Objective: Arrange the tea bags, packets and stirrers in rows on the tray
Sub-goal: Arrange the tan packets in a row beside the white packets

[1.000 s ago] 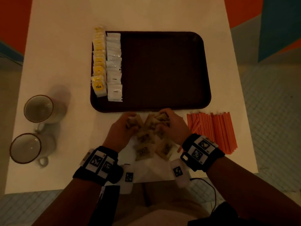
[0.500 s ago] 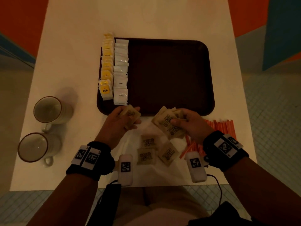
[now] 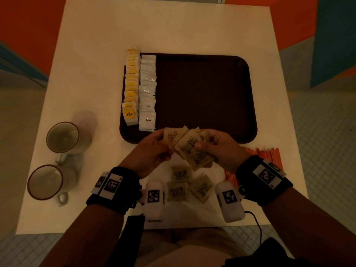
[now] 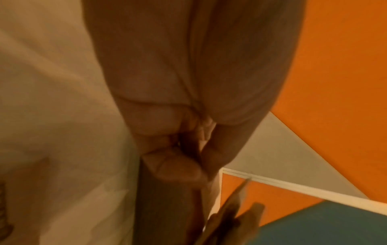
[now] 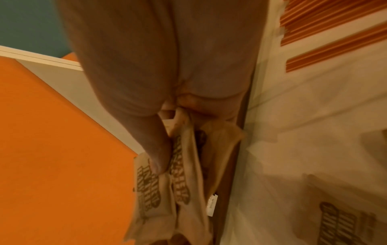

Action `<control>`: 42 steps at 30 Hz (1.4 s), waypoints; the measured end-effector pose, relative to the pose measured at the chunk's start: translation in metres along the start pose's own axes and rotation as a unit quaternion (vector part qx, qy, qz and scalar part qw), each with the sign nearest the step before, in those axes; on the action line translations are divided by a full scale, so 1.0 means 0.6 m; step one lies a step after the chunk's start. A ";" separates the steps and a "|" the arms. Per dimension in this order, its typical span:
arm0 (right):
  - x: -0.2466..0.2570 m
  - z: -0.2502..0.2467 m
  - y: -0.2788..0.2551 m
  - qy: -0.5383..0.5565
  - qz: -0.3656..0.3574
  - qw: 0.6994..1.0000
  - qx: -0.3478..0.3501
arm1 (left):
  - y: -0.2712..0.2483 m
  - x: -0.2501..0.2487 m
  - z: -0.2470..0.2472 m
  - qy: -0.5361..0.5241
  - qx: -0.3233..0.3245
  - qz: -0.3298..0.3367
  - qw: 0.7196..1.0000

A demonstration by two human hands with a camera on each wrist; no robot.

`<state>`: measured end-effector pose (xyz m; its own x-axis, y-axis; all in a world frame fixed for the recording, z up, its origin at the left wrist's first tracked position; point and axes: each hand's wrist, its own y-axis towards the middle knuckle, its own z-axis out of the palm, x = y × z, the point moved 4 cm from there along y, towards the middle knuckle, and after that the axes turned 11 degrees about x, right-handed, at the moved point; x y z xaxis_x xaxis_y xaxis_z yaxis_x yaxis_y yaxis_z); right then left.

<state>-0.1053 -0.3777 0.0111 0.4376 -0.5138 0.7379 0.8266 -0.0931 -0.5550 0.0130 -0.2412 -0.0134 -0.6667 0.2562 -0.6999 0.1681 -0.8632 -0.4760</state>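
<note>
My right hand grips a fanned stack of brown packets just in front of the dark tray; its thumb presses on their printed faces. My left hand pinches one brown packet beside that stack, over the tray's near edge. Three more brown packets lie on the table between my wrists. On the tray's left side stand a row of yellow tea bags and a row of white coffee packets. Orange stirrers lie on the table behind my right wrist.
Two mugs stand at the table's left side. The white table ends close to my body. The tray's middle and right parts are bare. Orange and teal walls surround the table.
Both hands rose from the pile with packets, parted, then came together again near the tray's front edge. Three packets stay on the table.
</note>
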 end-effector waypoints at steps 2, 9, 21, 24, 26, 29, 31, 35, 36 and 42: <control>-0.003 0.004 0.002 -0.013 -0.001 1.000 0.000 | 0.000 -0.007 -0.004 0.044 -0.026 0.015 0.999; 0.005 0.004 -0.004 0.000 -0.018 1.000 0.008 | 0.000 -0.029 -0.016 0.077 -0.062 0.035 0.995; 0.012 0.017 0.007 -0.053 -0.040 0.998 -0.016 | -0.002 -0.009 0.028 0.055 -0.013 0.001 0.998; 0.035 0.008 0.001 -0.114 -0.025 0.993 0.013 | -0.010 -0.018 0.009 0.045 0.006 -0.023 0.999; 0.051 0.007 -0.003 -0.181 -0.005 0.982 0.052 | -0.014 -0.028 0.006 -0.035 0.022 -0.038 0.998; 0.065 0.020 0.001 -0.252 0.017 0.964 0.087 | -0.009 -0.035 0.031 -0.069 0.070 -0.079 0.992; 0.067 0.028 0.007 -0.261 0.002 0.962 0.084 | -0.003 -0.034 0.052 -0.048 0.080 -0.089 0.992; 0.059 0.018 0.009 -0.135 -0.039 0.990 0.009 | 0.003 -0.020 0.047 -0.085 0.052 -0.053 0.994; 0.055 0.015 0.008 -0.081 -0.042 0.996 0.003 | 0.002 -0.018 0.044 -0.103 0.050 -0.042 0.993; 0.033 0.004 0.002 0.099 -0.046 0.994 0.019 | 0.006 -0.019 0.032 -0.096 0.015 -0.002 0.995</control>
<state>-0.0946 -0.3861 0.0257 0.2852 -0.6629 0.6923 0.8741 -0.1164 -0.4716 0.0072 -0.2558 0.0033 -0.7940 0.1736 -0.5827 0.1461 -0.8758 -0.4600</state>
